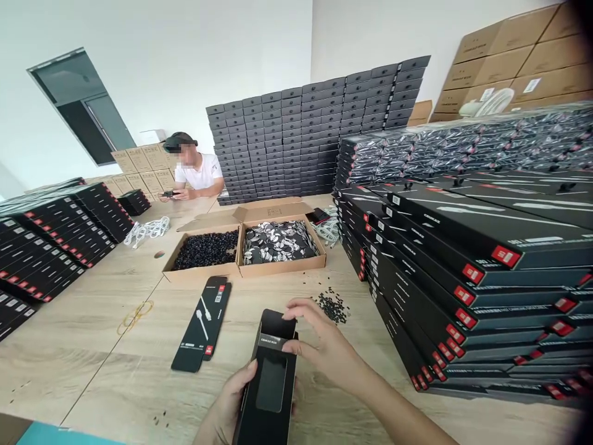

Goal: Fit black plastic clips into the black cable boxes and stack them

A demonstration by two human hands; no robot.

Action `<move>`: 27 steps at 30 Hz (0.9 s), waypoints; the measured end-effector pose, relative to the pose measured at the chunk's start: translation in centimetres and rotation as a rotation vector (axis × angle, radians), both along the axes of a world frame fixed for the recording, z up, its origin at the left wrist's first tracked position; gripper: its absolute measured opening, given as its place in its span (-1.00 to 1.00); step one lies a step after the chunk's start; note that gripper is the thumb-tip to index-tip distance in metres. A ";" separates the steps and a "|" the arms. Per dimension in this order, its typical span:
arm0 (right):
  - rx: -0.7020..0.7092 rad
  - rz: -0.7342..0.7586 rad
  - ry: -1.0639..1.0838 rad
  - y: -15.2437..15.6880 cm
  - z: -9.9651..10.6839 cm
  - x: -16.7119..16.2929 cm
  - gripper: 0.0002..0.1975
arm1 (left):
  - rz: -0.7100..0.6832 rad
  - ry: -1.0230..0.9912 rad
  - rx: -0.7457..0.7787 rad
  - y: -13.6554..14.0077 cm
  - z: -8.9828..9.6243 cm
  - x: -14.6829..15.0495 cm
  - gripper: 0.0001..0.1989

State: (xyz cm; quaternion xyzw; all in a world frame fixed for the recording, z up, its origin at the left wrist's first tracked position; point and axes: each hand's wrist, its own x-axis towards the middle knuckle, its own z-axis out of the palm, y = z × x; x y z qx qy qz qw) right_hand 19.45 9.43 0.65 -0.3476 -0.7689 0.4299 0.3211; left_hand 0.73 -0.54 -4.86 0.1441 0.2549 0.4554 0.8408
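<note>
Closest to my view, left hand was clamped round the black box, long axis pointing away, while right hand pinched its open top flap at the far end.

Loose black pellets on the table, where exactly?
Head view: the small pile of pellets lies on the table, just beyond the right hand, left of the stacked boxes.
</note>
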 end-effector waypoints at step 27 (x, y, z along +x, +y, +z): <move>0.230 0.073 -0.076 -0.5 -2.3 0.3 -0.69 | 0.206 0.240 0.060 1.3 0.9 0.8 -0.58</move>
